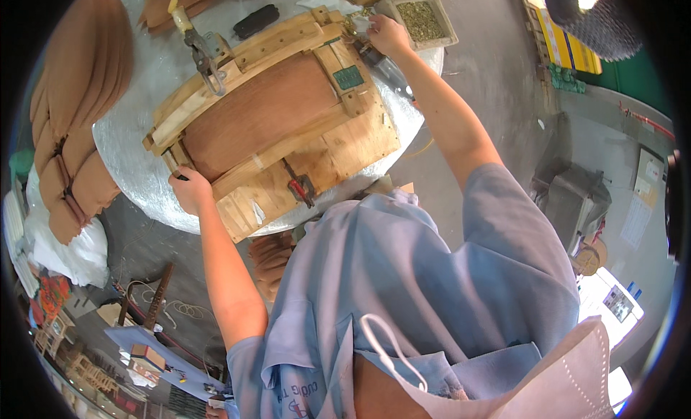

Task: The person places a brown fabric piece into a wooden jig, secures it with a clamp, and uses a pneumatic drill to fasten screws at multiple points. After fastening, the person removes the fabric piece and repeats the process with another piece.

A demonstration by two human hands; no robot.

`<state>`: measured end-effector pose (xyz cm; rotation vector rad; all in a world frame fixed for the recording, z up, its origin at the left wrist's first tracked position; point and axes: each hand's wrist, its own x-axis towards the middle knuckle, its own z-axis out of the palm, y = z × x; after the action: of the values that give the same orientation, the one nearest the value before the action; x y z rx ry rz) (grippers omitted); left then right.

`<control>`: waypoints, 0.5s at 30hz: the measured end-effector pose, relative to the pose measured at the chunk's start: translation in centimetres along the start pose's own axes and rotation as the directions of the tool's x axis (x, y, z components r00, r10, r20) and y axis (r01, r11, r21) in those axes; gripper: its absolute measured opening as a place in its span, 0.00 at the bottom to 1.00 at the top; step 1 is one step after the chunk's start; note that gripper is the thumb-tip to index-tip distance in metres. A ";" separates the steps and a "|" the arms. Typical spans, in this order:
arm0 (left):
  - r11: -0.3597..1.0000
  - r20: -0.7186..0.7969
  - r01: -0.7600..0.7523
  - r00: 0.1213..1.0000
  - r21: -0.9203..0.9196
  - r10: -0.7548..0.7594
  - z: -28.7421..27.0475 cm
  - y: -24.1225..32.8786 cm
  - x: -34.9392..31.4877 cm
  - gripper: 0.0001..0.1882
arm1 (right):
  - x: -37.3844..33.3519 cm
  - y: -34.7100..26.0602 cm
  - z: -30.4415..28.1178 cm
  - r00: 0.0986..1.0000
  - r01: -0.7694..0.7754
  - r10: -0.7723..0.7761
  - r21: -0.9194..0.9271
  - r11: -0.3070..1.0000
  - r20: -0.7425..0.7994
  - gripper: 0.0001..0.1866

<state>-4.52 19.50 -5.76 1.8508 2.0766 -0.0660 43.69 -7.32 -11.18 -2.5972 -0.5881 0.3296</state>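
Note:
A curved brown wood panel (266,109) lies inside a wooden jig (281,44) fixed on a plywood board (360,145). At the jig's near left corner is my left hand (193,192), its fingers curled around a small dark thing that I cannot make out. My right hand (389,36) reaches to the far right, beside a square tray (452,34) of small brass-coloured fasteners. Its fingers are closed together over a few loose pieces, and what they hold is too small to tell. A power tool (385,68) lies under my right wrist, partly hidden.
A toggle clamp (198,52) stands on the jig's far side, and a red-handled clamp (299,188) sits on the near side. A black oblong object (255,20) lies behind the jig on the plastic-wrapped round table (129,160). Stacked curved brown panels (86,59) stand at left.

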 end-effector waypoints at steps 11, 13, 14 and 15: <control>1.000 0.002 -0.025 1.000 0.013 0.025 0.0 -0.2 0.0 0.35 | -11.4 0.3 -3.4 0.993 0.034 -0.020 0.114 0.993 -0.118 0.12; 1.000 0.024 -0.026 0.999 -0.001 0.026 0.2 -0.1 0.0 0.35 | -15.5 1.5 -3.8 0.985 -0.024 0.051 0.164 0.986 -0.166 0.14; 1.000 0.030 -0.027 0.999 -0.004 0.027 0.1 -0.1 0.2 0.35 | -17.5 2.2 -3.8 0.986 -0.095 0.114 0.154 0.984 -0.124 0.14; 0.999 -0.002 -0.046 0.999 -0.005 0.046 0.3 -0.6 0.3 0.35 | -19.2 2.5 -3.5 0.981 -0.161 0.174 0.147 0.976 -0.081 0.15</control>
<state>-5.02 19.67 -6.28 1.8959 2.0321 -0.0474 28.74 -19.42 -6.82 -2.5154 -0.3018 0.2900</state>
